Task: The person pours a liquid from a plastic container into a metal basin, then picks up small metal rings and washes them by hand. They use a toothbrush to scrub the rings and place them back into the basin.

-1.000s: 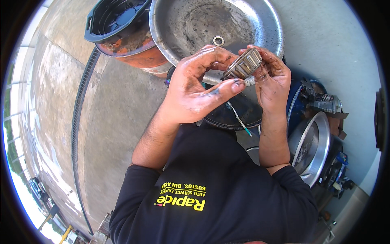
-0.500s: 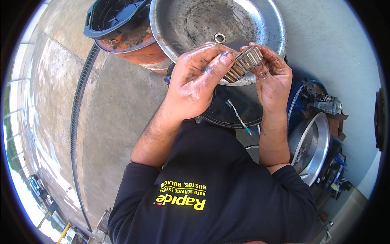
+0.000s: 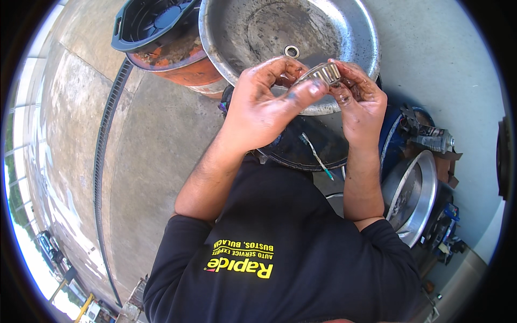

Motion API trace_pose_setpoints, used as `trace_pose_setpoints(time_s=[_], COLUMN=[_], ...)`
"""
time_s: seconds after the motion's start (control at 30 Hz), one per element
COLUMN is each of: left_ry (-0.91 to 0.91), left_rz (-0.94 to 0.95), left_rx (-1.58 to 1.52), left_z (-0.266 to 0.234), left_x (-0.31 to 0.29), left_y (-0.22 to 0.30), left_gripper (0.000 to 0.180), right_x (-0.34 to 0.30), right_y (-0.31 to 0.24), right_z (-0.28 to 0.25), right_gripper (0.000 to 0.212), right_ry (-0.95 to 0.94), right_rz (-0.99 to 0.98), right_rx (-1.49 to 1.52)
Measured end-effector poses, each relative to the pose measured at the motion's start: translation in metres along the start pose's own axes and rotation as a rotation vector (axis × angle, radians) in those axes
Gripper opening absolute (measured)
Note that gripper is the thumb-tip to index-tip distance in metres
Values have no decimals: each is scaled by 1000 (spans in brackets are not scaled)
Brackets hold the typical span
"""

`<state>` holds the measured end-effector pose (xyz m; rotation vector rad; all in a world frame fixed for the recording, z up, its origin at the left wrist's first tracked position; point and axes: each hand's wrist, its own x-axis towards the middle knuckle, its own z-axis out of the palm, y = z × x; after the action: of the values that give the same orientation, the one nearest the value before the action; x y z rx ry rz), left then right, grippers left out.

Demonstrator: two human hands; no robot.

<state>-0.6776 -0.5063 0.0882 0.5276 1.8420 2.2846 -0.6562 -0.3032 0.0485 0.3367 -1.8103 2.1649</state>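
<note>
Between my two greasy hands is a tapered roller bearing (image 3: 326, 73), a metal ring with shiny rollers around its side. My left hand (image 3: 264, 102) grips it from the left, the thumb lying across its near side and partly hiding it. On the other side, the fingers and thumb of my right hand (image 3: 360, 97) pinch its right edge. The bearing is held above the near rim of a wide metal basin (image 3: 212, 51). A smaller ring-shaped bearing (image 3: 292, 51) lies inside that basin on its dirty bottom.
A toothbrush (image 3: 316, 156) rests on a dark drum lid (image 3: 291, 142) below my hands. At the far left, a black drain pan (image 3: 123, 33) sits on a rusty orange drum (image 3: 188, 72). To the right are a spray can (image 3: 439, 141) and another metal basin (image 3: 428, 177).
The bearing has tilted and turned in my fingers, so fewer rollers show. My left thumb has slid to the right across it. My right hand stays nearly in place.
</note>
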Motion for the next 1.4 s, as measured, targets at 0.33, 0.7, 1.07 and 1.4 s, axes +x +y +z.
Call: trace_pose_setpoints(time_s=[0.33,0.7,1.07,1.4], left_ry=[-72,-118,-148,-173], left_rz=[-98,-94,-277,-83], left_rx=[-7,-251,-370,-67], left_z=[-10,-6,-11,-9], left_x=[2,-3,0,-4], left_y=[-13,-30,-21,-27], left_gripper=[25,37,33,34], right_x=[-2,-1,5,-4], right_y=[-4,-8,-16,10], right_z=[7,12,7,-1], right_gripper=[31,65,84,78], right_ry=[-1,-93,-341,-130], right_rz=[-1,179,-232,364], right_rx=[-109,124,-691,346])
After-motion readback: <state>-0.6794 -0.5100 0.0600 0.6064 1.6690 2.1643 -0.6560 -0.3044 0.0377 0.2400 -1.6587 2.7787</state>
